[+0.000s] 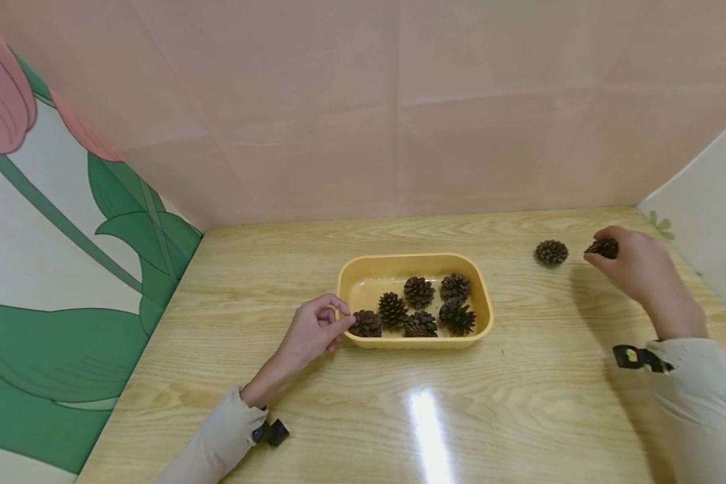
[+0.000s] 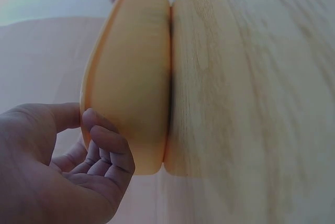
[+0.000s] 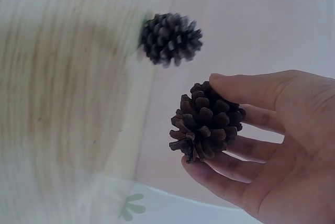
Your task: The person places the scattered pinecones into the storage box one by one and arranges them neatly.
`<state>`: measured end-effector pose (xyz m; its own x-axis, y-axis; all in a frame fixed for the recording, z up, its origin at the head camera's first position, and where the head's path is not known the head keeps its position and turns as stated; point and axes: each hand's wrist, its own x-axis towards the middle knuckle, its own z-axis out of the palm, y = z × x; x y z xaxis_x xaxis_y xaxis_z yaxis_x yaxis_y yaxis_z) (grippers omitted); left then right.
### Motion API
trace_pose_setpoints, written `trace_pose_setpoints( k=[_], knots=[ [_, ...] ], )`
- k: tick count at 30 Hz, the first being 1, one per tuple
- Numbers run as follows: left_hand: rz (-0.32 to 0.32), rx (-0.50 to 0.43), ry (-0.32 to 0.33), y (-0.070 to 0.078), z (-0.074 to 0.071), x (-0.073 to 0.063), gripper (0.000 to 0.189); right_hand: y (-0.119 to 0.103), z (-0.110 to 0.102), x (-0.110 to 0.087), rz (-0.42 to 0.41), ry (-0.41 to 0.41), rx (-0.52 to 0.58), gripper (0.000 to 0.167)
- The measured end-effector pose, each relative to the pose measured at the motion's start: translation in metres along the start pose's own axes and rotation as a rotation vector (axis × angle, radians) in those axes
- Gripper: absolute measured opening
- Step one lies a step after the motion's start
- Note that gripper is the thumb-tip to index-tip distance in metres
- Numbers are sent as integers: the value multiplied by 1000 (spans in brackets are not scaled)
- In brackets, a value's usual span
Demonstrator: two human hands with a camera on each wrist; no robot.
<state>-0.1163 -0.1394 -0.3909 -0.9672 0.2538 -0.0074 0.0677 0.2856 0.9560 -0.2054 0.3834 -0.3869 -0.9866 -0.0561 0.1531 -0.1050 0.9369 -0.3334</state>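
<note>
A yellow plastic basin (image 1: pixel 423 343) stands mid-table with several brown pinecones (image 1: pixel 419 292) inside. My left hand (image 1: pixel 311 328) pinches the basin's left rim between thumb and fingers; the left wrist view shows the basin wall (image 2: pixel 131 77) beside those fingers. Over at the right, my right hand (image 1: pixel 638 269) grips a pinecone (image 3: pixel 207 122) between thumb and fingertips, held above the table. Just left of it, another pinecone (image 1: pixel 551 253) lies on the wood, also visible in the right wrist view.
The wood-grain table (image 1: pixel 242 282) meets a pink backdrop (image 1: pixel 393 134) at its far edge. A wall panel with painted tulips and leaves (image 1: pixel 42 349) borders the left side. A white panel (image 1: pixel 714 222) borders the right, close to my right hand.
</note>
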Motion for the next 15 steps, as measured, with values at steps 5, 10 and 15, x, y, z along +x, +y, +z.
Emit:
trace_pose_setpoints(
  k=[5, 10, 15],
  knots=[
    [1, 1, 1, -1, 0, 0, 11, -15, -5, -1, -13, 14, -9, 49],
    [9, 1, -1, -2, 0, 0, 11, -27, -10, -2, -43, 39, -13, 48],
    [10, -1, -3, -2, 0, 0, 11, -38, -12, -3, -69, 54, -11, 47]
  ],
)
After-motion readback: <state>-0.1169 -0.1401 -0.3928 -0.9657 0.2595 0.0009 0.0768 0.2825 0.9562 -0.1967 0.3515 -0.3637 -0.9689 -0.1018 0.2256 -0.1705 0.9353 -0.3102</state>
